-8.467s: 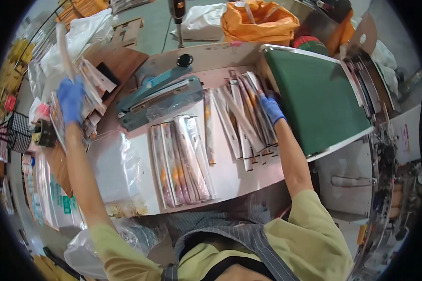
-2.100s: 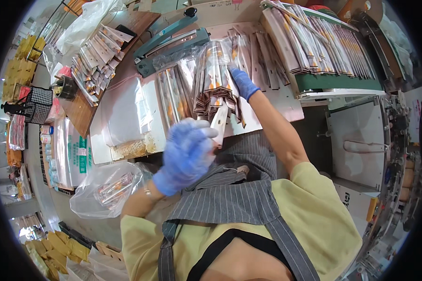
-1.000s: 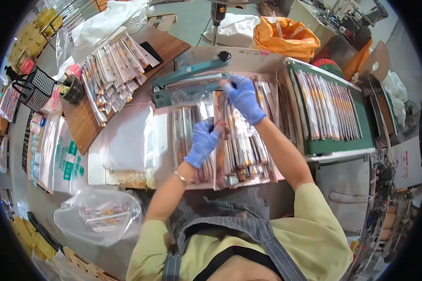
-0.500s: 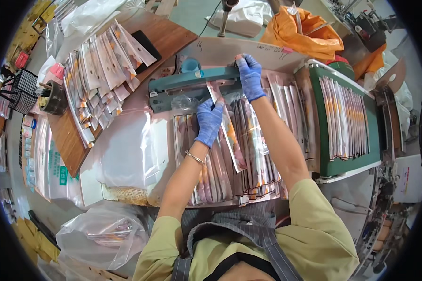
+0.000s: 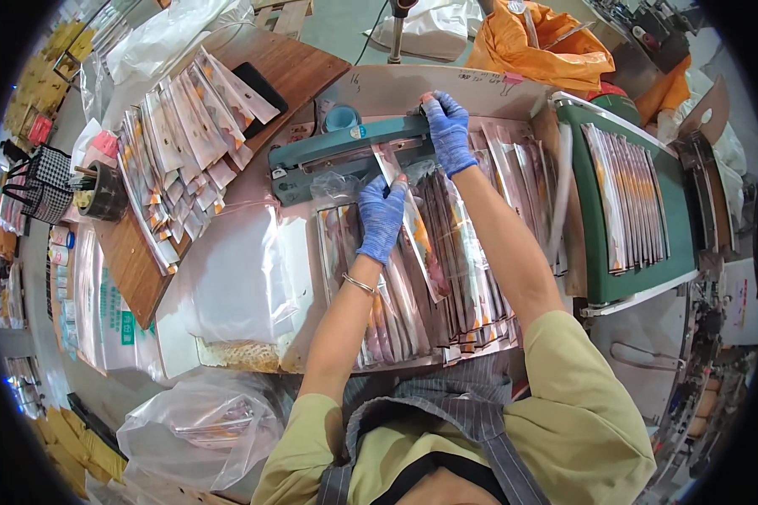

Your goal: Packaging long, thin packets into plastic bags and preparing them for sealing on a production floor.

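Observation:
My left hand (image 5: 382, 217), in a blue knit glove, pinches a long, narrow printed packet (image 5: 424, 257). The packet's far end lies between the jaws of a teal heat sealer (image 5: 333, 153). My right hand (image 5: 450, 133), gloved the same way, is closed on the right end of the sealer's lever. Beneath my wrists, rows of similar packets (image 5: 480, 295) stand close together in a white box. A crumpled piece of clear film (image 5: 335, 184) lies by the sealer's front edge.
Fanned packets (image 5: 185, 126) cover a brown wooden board (image 5: 147, 290) at the left. Clear plastic bags (image 5: 232, 269) are stacked below it. On the right a green conveyor belt (image 5: 602, 290) carries a row of packets. An orange sack (image 5: 535, 46) stands behind.
The whole view has shifted slightly. My hands keep the same places: left on the packet, right on the sealer lever.

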`<state>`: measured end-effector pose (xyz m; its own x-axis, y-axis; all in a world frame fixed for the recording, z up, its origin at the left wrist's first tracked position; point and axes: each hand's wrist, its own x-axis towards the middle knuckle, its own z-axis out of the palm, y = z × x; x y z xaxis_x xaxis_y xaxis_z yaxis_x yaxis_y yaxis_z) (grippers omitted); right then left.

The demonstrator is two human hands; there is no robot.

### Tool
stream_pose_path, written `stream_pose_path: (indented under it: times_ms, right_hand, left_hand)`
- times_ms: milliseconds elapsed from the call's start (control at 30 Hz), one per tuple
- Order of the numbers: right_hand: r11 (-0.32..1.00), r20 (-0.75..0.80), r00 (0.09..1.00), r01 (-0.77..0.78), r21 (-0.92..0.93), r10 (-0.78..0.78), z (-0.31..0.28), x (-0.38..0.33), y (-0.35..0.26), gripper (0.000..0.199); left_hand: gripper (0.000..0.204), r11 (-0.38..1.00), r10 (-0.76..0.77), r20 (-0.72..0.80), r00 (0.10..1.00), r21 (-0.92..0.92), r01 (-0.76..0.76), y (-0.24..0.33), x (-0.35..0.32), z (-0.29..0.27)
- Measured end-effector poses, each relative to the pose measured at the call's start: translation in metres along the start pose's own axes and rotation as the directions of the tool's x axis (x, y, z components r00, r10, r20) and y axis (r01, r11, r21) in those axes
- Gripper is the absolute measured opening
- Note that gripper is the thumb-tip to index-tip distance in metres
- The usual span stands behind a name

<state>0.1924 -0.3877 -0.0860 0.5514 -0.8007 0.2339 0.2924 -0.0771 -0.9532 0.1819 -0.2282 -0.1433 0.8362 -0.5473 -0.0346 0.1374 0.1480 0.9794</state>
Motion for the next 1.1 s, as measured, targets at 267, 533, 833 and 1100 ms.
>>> stream_pose_path:
  times_ms: [267,533,833,1100]
  right_hand:
    - [0.999,0.035,0.999,0.005,-0.042,-0.003,0.004,-0.002,-0.014,0.01]
    - [0.988,0.037,0.995,0.095,-0.125,-0.091,-0.011,-0.01,-0.02,0.013]
    - [0.842,0.133,0.873,-0.395,-0.368,0.468,-0.15,-0.158,-0.218,0.022]
    - [0.788,0.53,0.7,-0.076,-0.611,0.479,-0.217,-0.29,-0.211,0.031]
  left_hand:
    - [0.015,0.997,0.048,-0.013,0.999,0.067,-0.047,0.016,-0.013,-0.003]
    - [0.01,0.993,0.112,0.001,0.994,0.026,-0.112,0.007,-0.007,0.004]
    - [0.017,0.963,0.0,0.612,0.791,0.213,-0.164,0.096,-0.121,0.063]
    - [0.019,0.151,0.421,0.516,0.746,0.771,-0.619,0.026,-0.117,0.044]
